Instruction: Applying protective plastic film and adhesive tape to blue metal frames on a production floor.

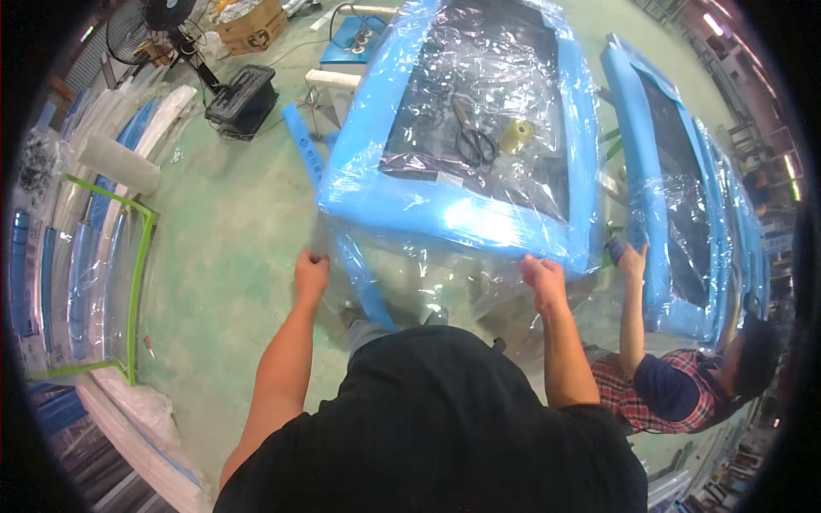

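Observation:
In front of me lies a large rectangular panel edged in blue padding (pixel 368 179) and covered with clear plastic film (pixel 419 265). The film hangs loosely past the panel's near edge. My left hand (pixel 313 275) is closed in a pinch on the film's edge, left of the panel's near corner. My right hand (pixel 545 280) grips the film close against the near blue edge, toward its right end. Dark-handled scissors (pixel 472 141) rest on top of the panel beside a yellowish tape roll (pixel 516 137). A blue printed strip (pixel 363 278) hangs down between my hands.
More blue-edged panels (pixel 654 188) stand at the right, where a co-worker in a plaid garment (pixel 663 389) reaches toward them. Leftward are a green-edged rack (pixel 147 256) with long wrapped pieces, a black bin (pixel 242 101) and a cardboard box (pixel 252 30).

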### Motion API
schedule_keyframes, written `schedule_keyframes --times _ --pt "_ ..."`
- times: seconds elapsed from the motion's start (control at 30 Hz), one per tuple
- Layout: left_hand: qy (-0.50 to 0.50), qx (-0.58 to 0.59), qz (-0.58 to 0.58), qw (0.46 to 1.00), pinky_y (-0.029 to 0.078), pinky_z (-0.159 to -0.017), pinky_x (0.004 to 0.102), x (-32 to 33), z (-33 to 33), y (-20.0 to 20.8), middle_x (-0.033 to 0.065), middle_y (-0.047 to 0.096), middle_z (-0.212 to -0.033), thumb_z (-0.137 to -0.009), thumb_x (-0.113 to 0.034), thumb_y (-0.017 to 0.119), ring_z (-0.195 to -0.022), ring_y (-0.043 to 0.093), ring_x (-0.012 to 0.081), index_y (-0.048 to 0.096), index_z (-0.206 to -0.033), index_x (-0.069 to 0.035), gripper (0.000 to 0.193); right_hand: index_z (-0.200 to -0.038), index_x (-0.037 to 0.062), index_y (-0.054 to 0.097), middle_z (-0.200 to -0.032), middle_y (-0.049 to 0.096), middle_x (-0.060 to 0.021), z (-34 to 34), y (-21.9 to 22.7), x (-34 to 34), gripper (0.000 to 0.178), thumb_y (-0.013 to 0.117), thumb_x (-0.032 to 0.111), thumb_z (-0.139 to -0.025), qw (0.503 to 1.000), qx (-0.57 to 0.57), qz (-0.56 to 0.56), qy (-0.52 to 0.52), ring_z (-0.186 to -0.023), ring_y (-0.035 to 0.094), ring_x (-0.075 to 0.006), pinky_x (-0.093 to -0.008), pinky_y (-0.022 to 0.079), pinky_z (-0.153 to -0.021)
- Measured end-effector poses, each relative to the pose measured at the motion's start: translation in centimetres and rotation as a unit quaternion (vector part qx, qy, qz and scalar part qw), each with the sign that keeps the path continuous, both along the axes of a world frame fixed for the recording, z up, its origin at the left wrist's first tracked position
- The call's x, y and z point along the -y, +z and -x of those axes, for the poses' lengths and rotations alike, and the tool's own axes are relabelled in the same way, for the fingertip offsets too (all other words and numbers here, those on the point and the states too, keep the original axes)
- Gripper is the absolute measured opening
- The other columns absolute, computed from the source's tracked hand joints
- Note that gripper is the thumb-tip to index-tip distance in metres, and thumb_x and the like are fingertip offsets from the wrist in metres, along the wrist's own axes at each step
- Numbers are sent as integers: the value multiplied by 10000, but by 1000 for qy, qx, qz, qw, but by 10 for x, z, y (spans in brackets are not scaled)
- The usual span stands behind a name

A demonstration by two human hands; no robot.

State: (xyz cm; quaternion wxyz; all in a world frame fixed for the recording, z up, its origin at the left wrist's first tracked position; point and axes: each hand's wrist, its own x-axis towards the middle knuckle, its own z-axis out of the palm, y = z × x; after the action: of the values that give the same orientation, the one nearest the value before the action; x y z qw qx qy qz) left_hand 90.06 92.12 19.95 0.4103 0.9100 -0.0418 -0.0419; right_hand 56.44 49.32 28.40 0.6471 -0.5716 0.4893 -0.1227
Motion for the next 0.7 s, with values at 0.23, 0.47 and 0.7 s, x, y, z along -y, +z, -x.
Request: schedule_keyframes --times 0.23,0.47,0.7 --pt "-43 -191 229 954 520 -666 442 108 40 6 172 679 -751 -890 -149 696 -725 686 298 595 -934 8 192 -1019 -7 733 -1000 766 -99 -7 25 -14 312 745 301 -967 998 -8 -25 -59 -905 674 -178 -327 519 -835" --pt "-41 -114 260 958 506 -688 370 120 40 -38 96 680 -797 -916 -138 718 -727 647 201 588 -946 -21 177 -1049 4 747 -1041 768 -86 -11 26 -14 329 761 320 -957 997 5 -59 -49 -993 675 -194 -352 495 -878" --pt "-41 -268 350 897 541 -772 316 111 56 -4 52 697 -1020 -921 -115 658 -923 685 168 633 -1123 -83 206 -1036 17 769 -1013 769 -62 8 4 -15 242 771 227 -916 998 56 -32 9 -956 646 -143 -299 447 -858"
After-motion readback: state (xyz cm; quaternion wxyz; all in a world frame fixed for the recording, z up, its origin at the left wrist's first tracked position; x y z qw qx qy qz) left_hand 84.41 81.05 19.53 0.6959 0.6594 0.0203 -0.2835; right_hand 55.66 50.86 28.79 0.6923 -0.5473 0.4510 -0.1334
